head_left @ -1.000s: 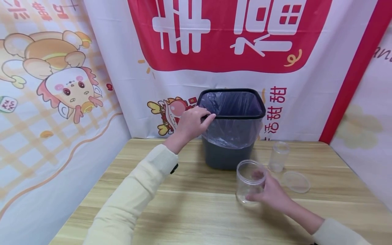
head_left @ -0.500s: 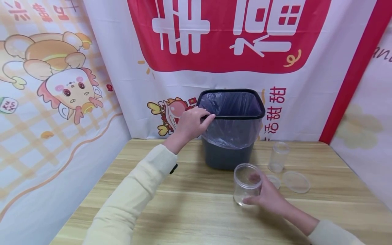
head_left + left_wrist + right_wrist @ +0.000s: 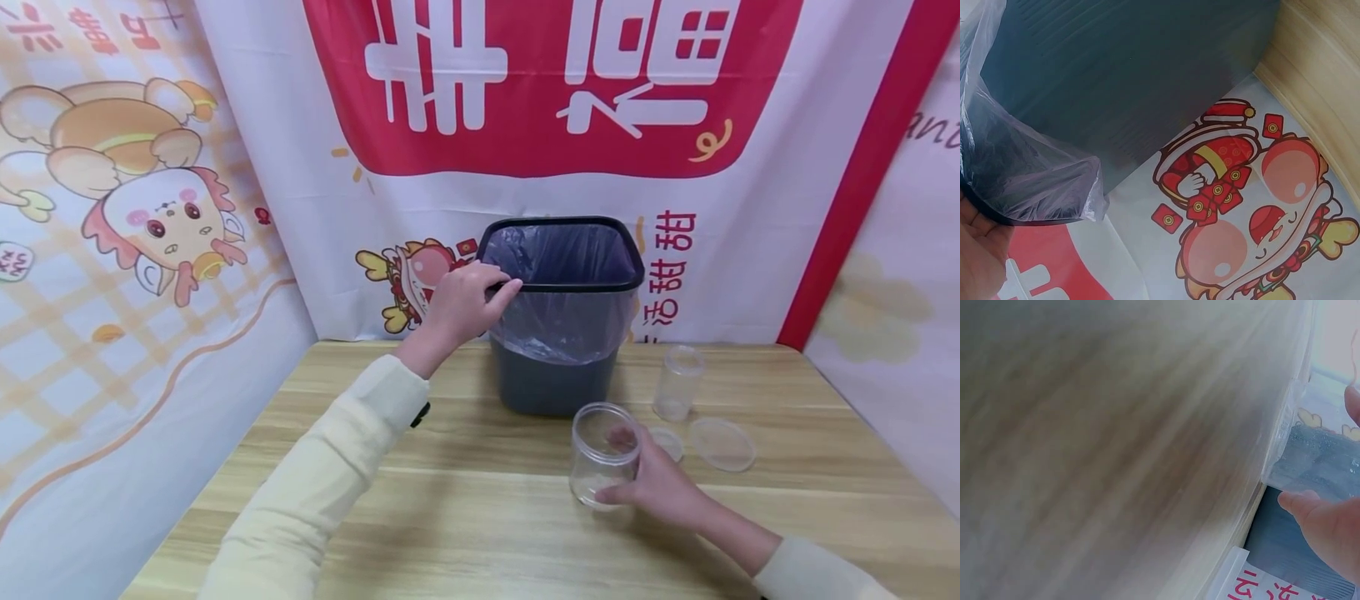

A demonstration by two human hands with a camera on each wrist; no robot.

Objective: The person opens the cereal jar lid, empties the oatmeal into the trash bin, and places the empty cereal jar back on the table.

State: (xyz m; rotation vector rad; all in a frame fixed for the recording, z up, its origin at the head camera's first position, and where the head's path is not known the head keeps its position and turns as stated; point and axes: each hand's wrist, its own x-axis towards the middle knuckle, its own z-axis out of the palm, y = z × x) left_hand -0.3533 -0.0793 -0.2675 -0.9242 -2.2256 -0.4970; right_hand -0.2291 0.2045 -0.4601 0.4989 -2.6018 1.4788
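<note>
At the back of the table stands a dark grey trash bin (image 3: pixel 555 387) lined with a clear plastic bag (image 3: pixel 558 329). My left hand (image 3: pixel 467 304) grips the left front corner of its black rim (image 3: pixel 577 287); the left wrist view shows fingers (image 3: pixel 979 219) curled under that rim. In front of the bin, my right hand (image 3: pixel 660 479) holds a clear, lidless jar (image 3: pixel 600 467), thumb and fingers spread round its right side. The jar is upright, low over the table. In the right wrist view, the thumb (image 3: pixel 1304 503) lies along the jar's wall (image 3: pixel 1319 450).
Right of the bin stands a narrower clear container (image 3: pixel 678 385). Near it a large round lid (image 3: pixel 722 444) and a smaller lid (image 3: pixel 667 443) lie on the wooden table (image 3: pixel 465 517). Printed cloth (image 3: pixel 420 200) hangs behind and on both sides.
My right hand has brought the jar slightly left and toward me, and the smaller lid behind it has come into view. The left hand stays on the bin's rim.
</note>
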